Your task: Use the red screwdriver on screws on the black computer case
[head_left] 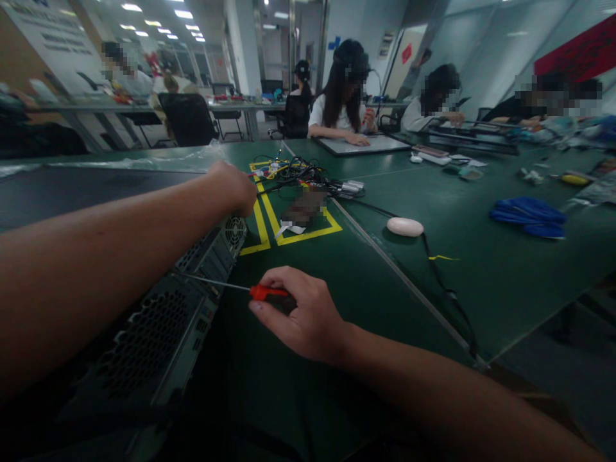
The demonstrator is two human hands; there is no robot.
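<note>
A dark computer case (158, 333) lies on its side on the green table (366, 282), its vented rear panel and small fan grille facing me. My left hand (233, 186) rests curled over the case's far top corner, fingers hidden behind the edge. My right hand (301, 314) is closed round the red and black handle of a screwdriver (262, 292). Its thin metal shaft points left and its tip meets the rear panel of the case near the expansion slots.
A yellow taped square (308, 231) holds tangled cables (298, 173) and small parts. A white oval device (405, 226) with a black cord lies to the right, blue cloth (529, 215) further right. Several people sit working at the far side and at other tables.
</note>
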